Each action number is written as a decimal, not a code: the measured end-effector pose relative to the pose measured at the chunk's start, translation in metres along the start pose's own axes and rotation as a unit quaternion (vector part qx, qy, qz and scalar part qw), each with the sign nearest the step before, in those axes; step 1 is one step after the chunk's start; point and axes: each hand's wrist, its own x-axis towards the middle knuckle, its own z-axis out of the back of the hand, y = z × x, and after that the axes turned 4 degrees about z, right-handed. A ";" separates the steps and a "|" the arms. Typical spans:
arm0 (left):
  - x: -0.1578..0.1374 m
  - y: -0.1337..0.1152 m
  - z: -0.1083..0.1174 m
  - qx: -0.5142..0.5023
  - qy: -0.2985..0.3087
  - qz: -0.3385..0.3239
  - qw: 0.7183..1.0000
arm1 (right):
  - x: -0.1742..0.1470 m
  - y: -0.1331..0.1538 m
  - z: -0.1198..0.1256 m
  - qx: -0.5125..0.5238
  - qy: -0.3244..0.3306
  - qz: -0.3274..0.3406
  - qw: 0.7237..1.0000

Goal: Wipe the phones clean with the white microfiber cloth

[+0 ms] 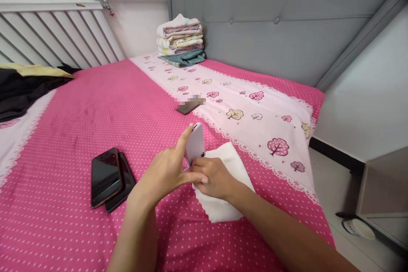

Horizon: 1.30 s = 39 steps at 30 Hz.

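A pale lavender phone [195, 142] stands tilted on its long side above the bed, its back turned to the right. My left hand [167, 170] holds it from the left, the index finger reaching its top edge and the thumb stretched across my right hand. Closed around the phone's lower end is my right hand [212, 176], its fingertips partly hidden. Beneath that hand, a white cloth [223, 206] with a scalloped edge lies spread on the bed. Left of my hands, a black phone [106, 172] rests on top of another dark phone [126, 178].
The bed has a pink dotted cover [73, 233] with a tree-print band. Farther back lies a dark flat object [190, 106], partly pixelated. Folded cloths [180, 40] are stacked by the grey headboard [270, 21]. Dark clothing [28, 89] lies at left, near a radiator [57, 34].
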 end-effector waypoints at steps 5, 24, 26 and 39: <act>0.000 0.000 0.000 -0.003 0.001 0.000 1.000 | 0.000 0.000 0.000 0.000 0.002 -0.002 1.000; 0.000 0.002 -0.002 0.035 0.007 0.007 0.999 | -0.001 0.000 -0.001 0.004 0.008 -0.001 1.000; 0.000 0.002 -0.002 0.035 0.007 0.004 0.999 | -0.001 0.000 -0.001 0.005 0.008 -0.002 1.000; 0.000 0.001 -0.001 0.037 0.008 0.005 0.999 | 0.000 0.001 0.001 0.005 0.017 -0.006 1.000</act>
